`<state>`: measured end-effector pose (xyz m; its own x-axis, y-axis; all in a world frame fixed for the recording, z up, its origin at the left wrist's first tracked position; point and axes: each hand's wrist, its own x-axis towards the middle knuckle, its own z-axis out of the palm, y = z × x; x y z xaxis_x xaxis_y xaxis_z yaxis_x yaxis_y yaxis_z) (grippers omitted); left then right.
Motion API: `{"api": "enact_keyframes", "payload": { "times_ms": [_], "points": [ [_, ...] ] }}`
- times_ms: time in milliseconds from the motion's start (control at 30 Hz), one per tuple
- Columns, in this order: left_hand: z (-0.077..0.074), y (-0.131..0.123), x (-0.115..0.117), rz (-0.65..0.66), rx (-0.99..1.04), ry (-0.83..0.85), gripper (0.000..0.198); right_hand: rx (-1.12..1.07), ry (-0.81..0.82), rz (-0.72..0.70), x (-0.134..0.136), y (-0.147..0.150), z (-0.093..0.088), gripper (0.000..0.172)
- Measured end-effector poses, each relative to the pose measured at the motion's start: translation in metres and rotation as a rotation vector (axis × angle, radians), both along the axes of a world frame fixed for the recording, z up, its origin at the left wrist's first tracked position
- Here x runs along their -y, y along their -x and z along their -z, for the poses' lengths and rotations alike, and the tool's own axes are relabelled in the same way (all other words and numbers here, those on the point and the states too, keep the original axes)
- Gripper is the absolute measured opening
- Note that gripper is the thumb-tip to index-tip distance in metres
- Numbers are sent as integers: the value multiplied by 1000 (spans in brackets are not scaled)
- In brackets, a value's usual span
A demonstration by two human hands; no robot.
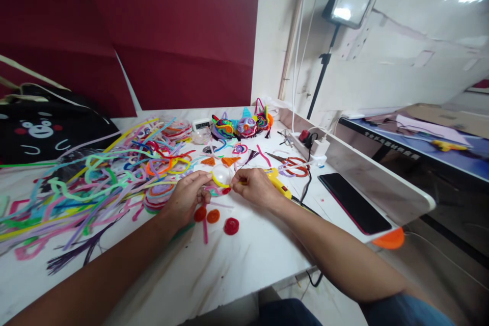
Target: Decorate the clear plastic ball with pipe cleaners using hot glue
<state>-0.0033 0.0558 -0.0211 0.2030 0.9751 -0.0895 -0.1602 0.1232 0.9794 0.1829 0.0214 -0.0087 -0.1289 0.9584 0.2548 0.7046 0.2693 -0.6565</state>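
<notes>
Between my two hands is a clear plastic ball (pixel 222 172) with a yellow pipe cleaner (pixel 219 183) curved along its lower side. My left hand (pixel 190 194) grips the ball's left side, thumb on top at the yellow strip's end. On the other side, my right hand (pixel 255 186) has its fingers pinched together at the strip's right end; the exact contact is hidden. A yellow glue gun (pixel 278 182) lies just beyond my right wrist. Coiled discs, two orange (pixel 213 215) and one red (pixel 231 226), lie in front on the table. Orange triangles (pixel 229 161) sit behind the ball.
Loose, colourful pipe cleaners (pixel 114 173) are heaped on the left, near a black bag (pixel 49 130). Finished-looking decorated balls (pixel 247 126) stand at the back. Orange-handled scissors (pixel 300 167), a power strip (pixel 315 150) with cables and a phone (pixel 353 202) are on the right.
</notes>
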Motion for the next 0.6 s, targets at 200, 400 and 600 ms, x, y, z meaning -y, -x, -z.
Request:
{"api": "enact_keyframes", "payload": {
  "times_ms": [200,400,600],
  "points": [
    [0,0,-1,4,-9,0,24,5,-2,1,0,0,0,10],
    [1,1,-1,4,-11,-7,25,3,6,2,1,1,0,9],
    [0,0,0,12,-16,-12,22,16,6,6,1,1,0,10]
  ]
}}
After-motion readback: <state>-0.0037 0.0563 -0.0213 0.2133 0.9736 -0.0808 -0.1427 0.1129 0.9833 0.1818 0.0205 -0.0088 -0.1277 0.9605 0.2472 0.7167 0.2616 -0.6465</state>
